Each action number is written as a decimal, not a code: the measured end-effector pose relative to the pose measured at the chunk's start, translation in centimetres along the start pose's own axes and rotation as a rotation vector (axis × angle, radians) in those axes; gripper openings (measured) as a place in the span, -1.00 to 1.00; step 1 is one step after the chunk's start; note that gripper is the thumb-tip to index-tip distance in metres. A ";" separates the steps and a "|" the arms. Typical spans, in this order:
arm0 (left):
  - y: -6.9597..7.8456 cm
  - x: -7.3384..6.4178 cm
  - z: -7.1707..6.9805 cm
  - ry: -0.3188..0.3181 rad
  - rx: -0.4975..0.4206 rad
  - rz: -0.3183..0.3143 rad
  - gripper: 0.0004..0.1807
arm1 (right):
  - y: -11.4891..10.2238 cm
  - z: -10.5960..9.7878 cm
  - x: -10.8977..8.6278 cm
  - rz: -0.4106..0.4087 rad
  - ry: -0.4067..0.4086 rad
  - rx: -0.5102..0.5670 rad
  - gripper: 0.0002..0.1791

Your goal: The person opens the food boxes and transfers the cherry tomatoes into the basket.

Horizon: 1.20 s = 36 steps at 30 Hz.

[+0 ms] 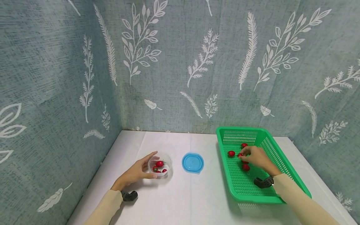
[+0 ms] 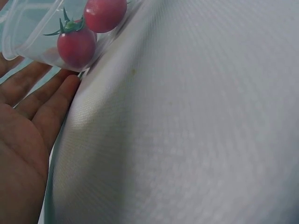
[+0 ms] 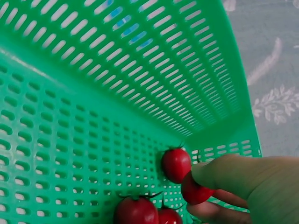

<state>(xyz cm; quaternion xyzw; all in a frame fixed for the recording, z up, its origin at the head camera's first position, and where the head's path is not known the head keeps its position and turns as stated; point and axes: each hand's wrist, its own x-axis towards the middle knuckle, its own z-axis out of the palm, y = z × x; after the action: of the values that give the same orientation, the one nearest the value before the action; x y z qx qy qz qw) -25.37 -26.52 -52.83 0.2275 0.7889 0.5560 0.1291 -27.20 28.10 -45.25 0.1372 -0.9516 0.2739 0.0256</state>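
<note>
My left hand (image 1: 137, 171) holds a small clear plastic container (image 1: 166, 157) on the white table, thumb at its near side and fingers curving round the left and far side. Several red cherry tomatoes (image 1: 159, 163) lie inside it; a green stem shows on one tomato (image 2: 77, 46) in the left wrist view. Over on the right, my right hand (image 1: 258, 157) reaches into a green plastic basket (image 1: 234, 197). Between its thumb and fingers it pinches a cherry tomato (image 3: 195, 190), close beside another tomato (image 3: 176, 164). More tomatoes (image 1: 245, 167) sit on the basket floor around the fingers.
A blue lid (image 1: 192, 162) lies flat on the white tablecloth (image 1: 180, 200) between container and basket. Leaf-patterned grey-green cloth (image 1: 174, 78) covers the walls behind and at both sides. The basket's slotted walls stand around my right hand.
</note>
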 end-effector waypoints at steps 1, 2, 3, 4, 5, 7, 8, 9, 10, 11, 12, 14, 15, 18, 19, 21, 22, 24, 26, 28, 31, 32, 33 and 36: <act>0.0 0.0 0.0 0.000 -0.002 -0.002 0.16 | 0.0 0.1 0.0 0.001 -0.003 0.000 -0.82; 0.1 -0.1 0.0 0.001 -0.003 -0.005 0.16 | 0.1 0.1 0.0 0.002 -0.006 0.001 -0.83; 0.1 -0.1 0.0 0.003 -0.005 -0.008 0.15 | 0.1 0.2 -0.1 0.000 -0.009 0.001 -0.83; 0.1 -0.1 0.1 0.004 -0.004 -0.007 0.15 | 0.1 0.2 -0.1 -0.006 -0.010 -0.003 -0.83; 0.1 -0.2 0.1 0.007 -0.008 -0.012 0.15 | 0.1 0.3 -0.1 -0.010 -0.011 -0.007 -0.83; 0.2 -0.2 0.1 0.009 -0.011 -0.009 0.14 | 0.0 0.4 -0.2 -0.011 -0.018 -0.017 -0.84; 0.2 -0.2 0.1 0.011 -0.011 -0.009 0.14 | 0.0 0.5 -0.3 -0.012 -0.024 -0.021 -0.83; 0.2 -0.2 0.1 0.011 -0.011 -0.009 0.14 | -0.1 0.5 -0.3 -0.012 -0.030 -0.026 -0.83; 0.3 -0.3 0.1 0.012 -0.009 -0.009 0.14 | -0.1 0.5 -0.3 -0.008 -0.033 -0.031 -0.82; 0.3 -0.3 0.1 0.013 -0.008 -0.012 0.14 | -0.2 0.5 -0.4 -0.008 -0.038 -0.036 -0.81; 0.3 -0.3 0.1 0.015 -0.005 -0.015 0.14 | -0.2 0.5 -0.4 -0.008 -0.041 -0.040 -0.79; 0.4 -0.3 0.1 0.015 -0.006 -0.018 0.14 | -0.3 0.5 -0.4 -0.010 -0.041 -0.043 -0.77; 0.4 -0.3 0.1 0.013 -0.007 -0.018 0.14 | -0.3 0.5 -0.4 -0.010 -0.039 -0.042 -0.76; 0.4 -0.3 0.1 0.009 -0.012 -0.018 0.14 | -0.2 0.4 -0.4 -0.019 -0.030 -0.024 -0.74; 0.3 -0.3 0.1 0.007 -0.014 -0.019 0.14 | -0.2 0.4 -0.3 -0.025 -0.022 -0.016 -0.74; 0.3 -0.3 0.1 0.006 -0.014 -0.023 0.14 | -0.4 0.3 -0.3 -0.033 -0.010 -0.001 -0.74; 0.3 -0.3 0.1 0.006 -0.014 -0.026 0.13 | -0.5 0.2 -0.2 -0.039 -0.002 0.001 -0.75; 0.3 -0.3 0.1 0.006 -0.016 -0.027 0.14 | -0.9 0.2 -0.1 -0.038 0.011 0.003 -0.77; 0.2 -0.2 0.0 0.005 -0.016 -0.022 0.14 | -1.6 0.1 0.2 -0.038 0.022 -0.005 -0.78; 0.1 -0.2 0.0 0.004 -0.013 -0.013 0.15 | -2.2 -0.1 0.5 -0.047 0.029 -0.006 -0.79; 0.0 0.0 -0.1 0.005 -0.006 0.000 0.16 | -3.5 -0.3 0.8 -0.072 0.048 0.003 -0.79; 0.0 0.0 -0.1 0.005 -0.006 0.003 0.16 | -4.0 -0.4 0.9 -0.086 0.055 0.007 -0.79; 0.0 0.0 -0.1 0.005 -0.007 0.004 0.16 | -4.5 -0.4 0.9 -0.092 0.060 0.013 -0.79; 0.1 -0.1 -0.1 0.008 -0.010 0.007 0.17 | -6.0 -0.5 1.1 -0.112 0.073 0.030 -0.79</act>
<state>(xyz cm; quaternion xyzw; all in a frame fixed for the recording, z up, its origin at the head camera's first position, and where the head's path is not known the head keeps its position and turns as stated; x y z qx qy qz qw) -25.30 -26.57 -52.70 0.2272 0.7859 0.5614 0.1252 -26.66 23.22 -41.58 0.1808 -0.9366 0.2912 0.0734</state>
